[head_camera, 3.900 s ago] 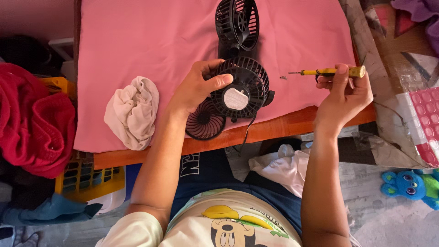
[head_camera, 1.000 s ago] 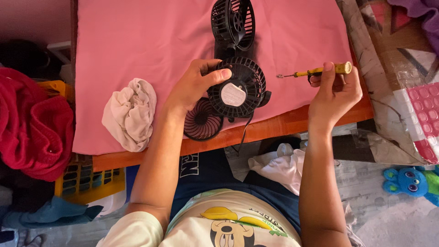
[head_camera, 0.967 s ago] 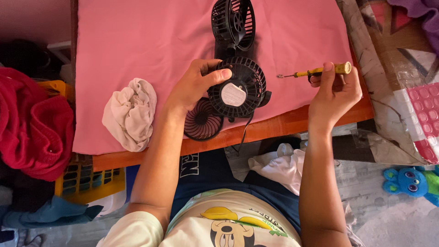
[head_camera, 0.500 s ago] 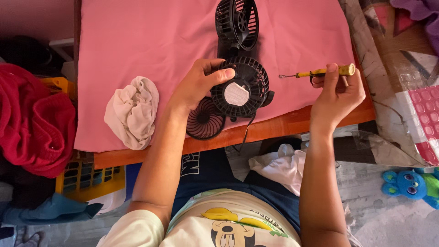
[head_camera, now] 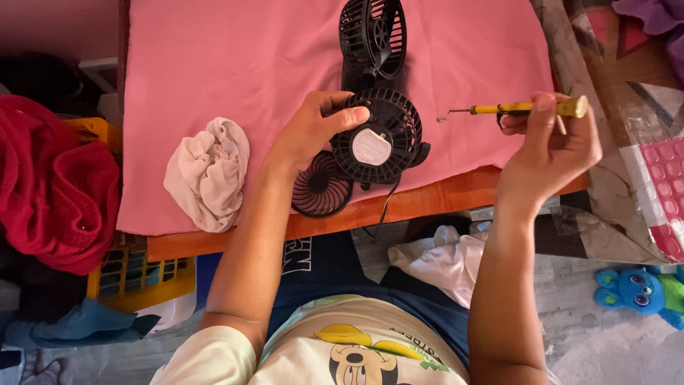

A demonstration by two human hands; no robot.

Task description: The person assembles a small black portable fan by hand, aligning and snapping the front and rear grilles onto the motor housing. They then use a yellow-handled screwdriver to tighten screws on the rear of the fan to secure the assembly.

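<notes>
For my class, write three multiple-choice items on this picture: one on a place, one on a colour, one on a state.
1. Where does the crumpled rag lie? A on the pink cloth; B on the floor; C on the person's lap.
2. What colour is the screwdriver handle? A red; B yellow; C blue.
3. What does the left hand do? A rests flat; B hangs free; C grips the fan housing.

A: the crumpled rag lies on the pink cloth.
B: the screwdriver in the right hand is yellow.
C: the left hand wraps the black fan housing.
</notes>
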